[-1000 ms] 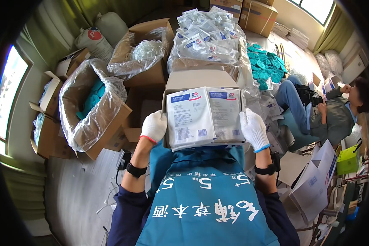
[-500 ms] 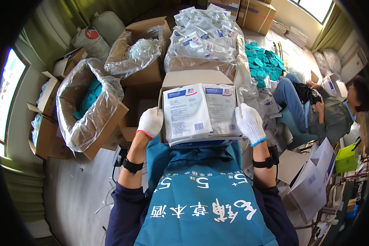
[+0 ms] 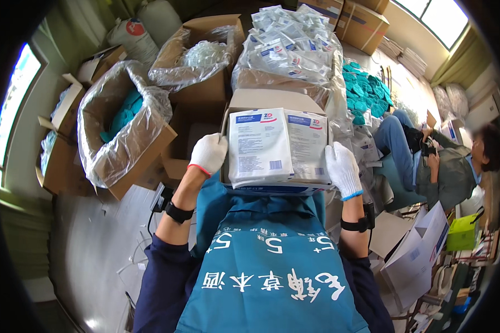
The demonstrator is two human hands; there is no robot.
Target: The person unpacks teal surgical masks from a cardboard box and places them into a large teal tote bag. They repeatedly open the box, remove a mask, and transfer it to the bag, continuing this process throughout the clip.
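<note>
In front of my apron, an open white carton [image 3: 276,100] with its far flap raised stands between my hands. Two white printed packets, a left one [image 3: 259,149] and a right one [image 3: 308,150], lie side by side on top of its contents, the left overlapping the right. My left hand [image 3: 209,153], in a white knit glove with a red cuff, is closed on the carton's left side. On the opposite side my right hand [image 3: 343,168], gloved in white with a blue cuff, grips the carton's wall. Some fingertips are hidden against the carton.
Beyond the carton, a big plastic-lined box [image 3: 283,80] is heaped with small white packets. At left stands another lined box [image 3: 144,161] holding teal masks. More teal masks [image 3: 366,89] are piled at right, near a seated person [image 3: 450,155]. Folded white cartons [image 3: 414,252] lie lower right.
The whole view has shifted a little, so carton and surroundings sit slightly farther right. Both hands keep their hold on the carton's sides, and the packets lie as before.
</note>
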